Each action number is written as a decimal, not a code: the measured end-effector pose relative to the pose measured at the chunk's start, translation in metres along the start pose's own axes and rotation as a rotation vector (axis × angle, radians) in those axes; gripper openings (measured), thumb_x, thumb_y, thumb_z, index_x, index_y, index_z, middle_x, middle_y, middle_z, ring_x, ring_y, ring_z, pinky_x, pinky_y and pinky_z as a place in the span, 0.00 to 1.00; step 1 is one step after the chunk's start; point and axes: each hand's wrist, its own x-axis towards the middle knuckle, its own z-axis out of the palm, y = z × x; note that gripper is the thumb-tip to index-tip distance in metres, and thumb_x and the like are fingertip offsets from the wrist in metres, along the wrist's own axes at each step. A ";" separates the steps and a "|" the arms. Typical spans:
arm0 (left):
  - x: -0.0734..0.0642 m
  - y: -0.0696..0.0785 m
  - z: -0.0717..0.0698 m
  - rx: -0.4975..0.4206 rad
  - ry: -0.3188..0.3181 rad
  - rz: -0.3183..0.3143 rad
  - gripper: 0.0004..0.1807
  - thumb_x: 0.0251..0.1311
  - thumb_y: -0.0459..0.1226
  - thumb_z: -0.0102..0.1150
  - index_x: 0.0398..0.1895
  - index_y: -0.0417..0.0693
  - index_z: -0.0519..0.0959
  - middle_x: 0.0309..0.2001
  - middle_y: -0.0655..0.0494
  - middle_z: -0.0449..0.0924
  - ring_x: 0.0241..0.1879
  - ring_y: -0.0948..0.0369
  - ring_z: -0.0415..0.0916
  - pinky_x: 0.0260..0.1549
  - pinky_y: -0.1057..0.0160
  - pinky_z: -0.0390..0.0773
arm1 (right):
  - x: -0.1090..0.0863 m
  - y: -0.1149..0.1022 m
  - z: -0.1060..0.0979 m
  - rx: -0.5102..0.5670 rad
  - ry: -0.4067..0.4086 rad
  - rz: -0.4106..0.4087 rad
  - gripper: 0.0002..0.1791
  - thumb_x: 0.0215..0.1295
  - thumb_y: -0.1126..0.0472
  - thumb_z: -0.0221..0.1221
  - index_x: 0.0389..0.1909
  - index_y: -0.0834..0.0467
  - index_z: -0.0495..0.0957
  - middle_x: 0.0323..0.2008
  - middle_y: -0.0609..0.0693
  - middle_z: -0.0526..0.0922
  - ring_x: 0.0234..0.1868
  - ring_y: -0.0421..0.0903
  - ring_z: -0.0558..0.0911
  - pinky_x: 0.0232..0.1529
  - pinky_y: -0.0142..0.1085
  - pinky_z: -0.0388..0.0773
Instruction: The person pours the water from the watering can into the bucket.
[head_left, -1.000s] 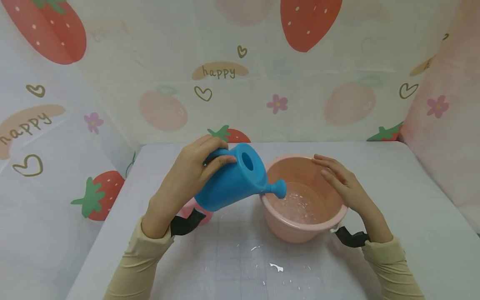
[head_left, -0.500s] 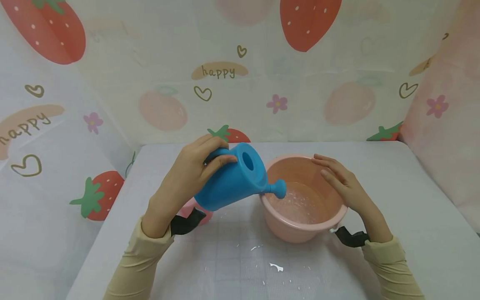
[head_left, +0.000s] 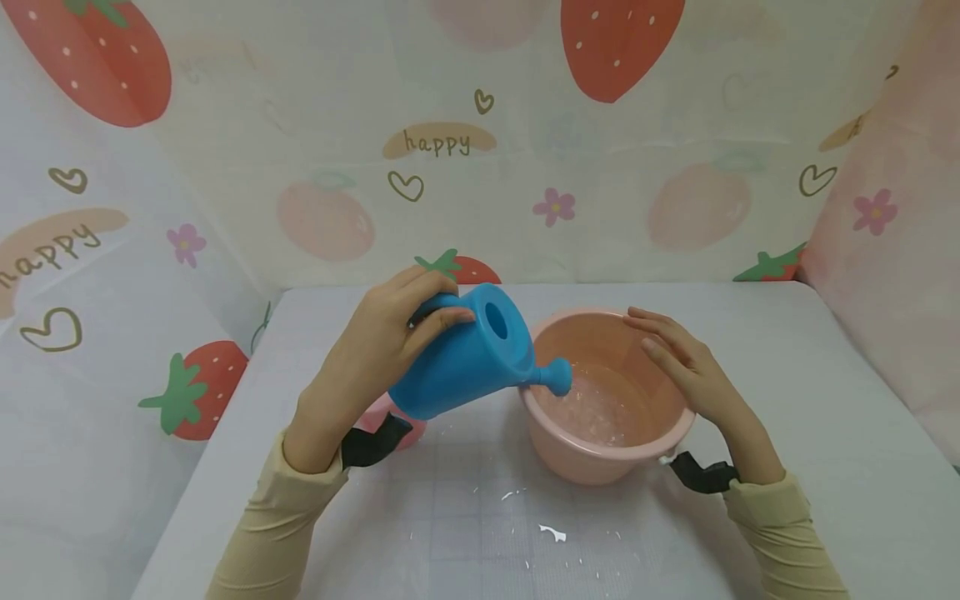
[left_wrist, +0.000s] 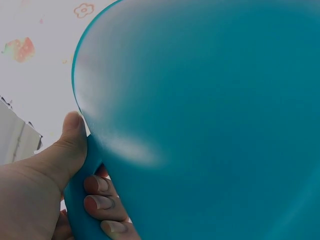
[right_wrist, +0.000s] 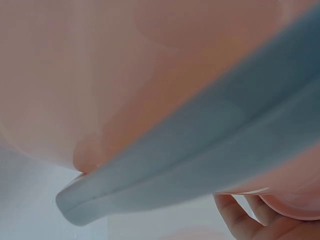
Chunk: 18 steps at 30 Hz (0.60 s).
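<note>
My left hand (head_left: pixel 393 337) grips the handle of a blue watering can (head_left: pixel 468 358), thumb on its near side. The can is tilted right, its round spout head (head_left: pixel 557 377) over the inside of a pink basin (head_left: pixel 592 467). Rippling water (head_left: pixel 600 408) lies in the basin. In the left wrist view the can's smooth body (left_wrist: pixel 210 110) fills most of the picture, with fingers (left_wrist: pixel 102 202) curled round the handle. My right hand (head_left: pixel 693 371) rests on the basin's right rim, fingers fairly straight. In the right wrist view a blurred grey-blue bar (right_wrist: pixel 200 145) crosses before the basin.
A pink object (head_left: pixel 408 433) stands behind my left wrist, mostly hidden. Water drops (head_left: pixel 553 533) lie on the white table (head_left: pixel 465 508) in front of the basin. Strawberry-printed cloth (head_left: pixel 555 158) hangs along the back and sides.
The water surface in the basin ripples differently, stronger now than half a second ago. Both hands, the watering can and the basin stay nearly in place.
</note>
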 end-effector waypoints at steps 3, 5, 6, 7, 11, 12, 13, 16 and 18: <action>0.001 0.000 0.000 0.000 -0.002 0.002 0.10 0.57 0.41 0.61 0.37 0.46 0.76 0.35 0.55 0.75 0.37 0.63 0.72 0.41 0.62 0.77 | 0.000 -0.002 0.000 0.006 0.001 -0.006 0.21 0.70 0.61 0.47 0.63 0.51 0.68 0.67 0.48 0.62 0.70 0.47 0.55 0.62 0.61 0.54; 0.001 0.000 0.000 0.001 -0.002 0.008 0.10 0.57 0.41 0.61 0.37 0.45 0.76 0.35 0.55 0.75 0.37 0.63 0.72 0.41 0.62 0.77 | 0.000 -0.003 0.000 0.007 0.002 -0.008 0.21 0.70 0.62 0.47 0.63 0.51 0.68 0.67 0.48 0.62 0.70 0.48 0.55 0.62 0.61 0.54; 0.001 0.001 0.000 0.002 -0.002 0.013 0.10 0.56 0.41 0.61 0.37 0.45 0.76 0.35 0.55 0.75 0.37 0.63 0.72 0.41 0.63 0.77 | 0.000 -0.003 0.000 0.009 0.002 -0.011 0.21 0.70 0.62 0.47 0.63 0.52 0.67 0.67 0.49 0.62 0.70 0.48 0.55 0.62 0.61 0.54; 0.002 0.001 0.000 0.002 -0.002 0.017 0.10 0.56 0.41 0.61 0.37 0.45 0.77 0.35 0.55 0.75 0.36 0.63 0.72 0.41 0.63 0.77 | 0.000 -0.003 0.000 0.010 0.003 -0.012 0.21 0.70 0.63 0.47 0.63 0.52 0.67 0.67 0.49 0.62 0.70 0.49 0.55 0.62 0.61 0.54; 0.003 0.002 -0.001 0.003 -0.005 0.018 0.11 0.56 0.41 0.61 0.38 0.45 0.77 0.34 0.55 0.75 0.36 0.63 0.72 0.41 0.62 0.77 | 0.000 -0.004 0.000 0.010 0.004 -0.012 0.21 0.70 0.63 0.47 0.63 0.52 0.67 0.67 0.49 0.62 0.70 0.49 0.55 0.62 0.62 0.54; 0.003 0.002 -0.001 0.003 -0.007 0.015 0.10 0.57 0.42 0.61 0.38 0.46 0.77 0.34 0.55 0.75 0.36 0.63 0.72 0.40 0.62 0.77 | 0.000 -0.003 0.000 0.009 0.004 -0.012 0.21 0.70 0.62 0.47 0.63 0.52 0.67 0.67 0.49 0.62 0.70 0.48 0.55 0.62 0.61 0.54; 0.003 0.002 -0.001 0.002 -0.009 0.012 0.10 0.57 0.42 0.61 0.38 0.46 0.77 0.35 0.55 0.75 0.37 0.63 0.72 0.41 0.62 0.77 | 0.001 -0.003 0.000 0.007 0.006 -0.010 0.21 0.70 0.62 0.47 0.63 0.51 0.68 0.67 0.48 0.62 0.70 0.47 0.55 0.62 0.61 0.54; 0.003 0.003 -0.001 0.003 -0.014 0.004 0.10 0.57 0.42 0.60 0.38 0.47 0.77 0.35 0.55 0.75 0.37 0.63 0.73 0.41 0.62 0.77 | 0.000 -0.001 0.000 0.002 0.002 -0.007 0.21 0.71 0.62 0.47 0.63 0.51 0.67 0.67 0.48 0.62 0.70 0.46 0.55 0.62 0.60 0.55; 0.004 0.002 -0.001 0.000 -0.016 0.002 0.10 0.57 0.42 0.60 0.38 0.47 0.77 0.36 0.55 0.76 0.38 0.63 0.73 0.42 0.61 0.77 | 0.000 -0.001 0.000 -0.001 0.003 -0.002 0.21 0.71 0.61 0.46 0.63 0.51 0.67 0.67 0.47 0.62 0.70 0.44 0.55 0.63 0.60 0.55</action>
